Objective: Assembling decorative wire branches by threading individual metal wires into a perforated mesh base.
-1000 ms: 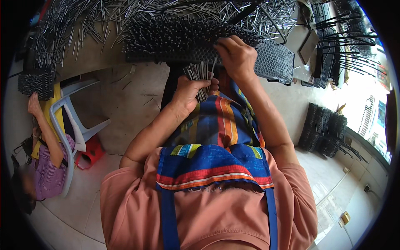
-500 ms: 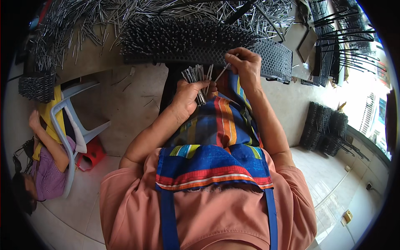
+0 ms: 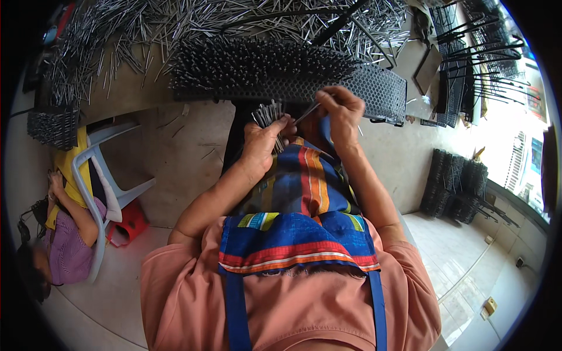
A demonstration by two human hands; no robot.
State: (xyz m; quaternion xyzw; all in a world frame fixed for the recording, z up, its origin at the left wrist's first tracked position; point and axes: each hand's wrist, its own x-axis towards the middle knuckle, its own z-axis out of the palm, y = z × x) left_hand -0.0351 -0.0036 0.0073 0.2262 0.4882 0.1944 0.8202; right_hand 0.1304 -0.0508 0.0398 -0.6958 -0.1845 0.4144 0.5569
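Observation:
My left hand (image 3: 261, 140) is closed around a bundle of thin metal rods (image 3: 268, 112), which fan upward out of the fist in front of my striped apron (image 3: 313, 175). Just right of it, my right hand (image 3: 344, 111) pinches a slim metal rod (image 3: 307, 112) between thumb and fingers, its lower end slanting down toward the left hand. Whether that pinch holds one rod or more is blurred. Beyond both hands lies a black perforated tray (image 3: 383, 90); dark rods (image 3: 257, 64) stand densely in its holes, while the right end shows bare holes.
A wide heap of loose rods (image 3: 129, 44) covers the table behind the tray. At left a person (image 3: 76, 228) sits in a pale blue plastic chair (image 3: 96, 193) by a red stool (image 3: 130, 225). Black wire racks (image 3: 453, 82) stand at right, with black bundles (image 3: 451, 184) on the floor.
My right hand has shifted slightly down and left, and its rod has drawn back toward the bundle. The tray appears a little lower in view. The seated person's hand has moved.

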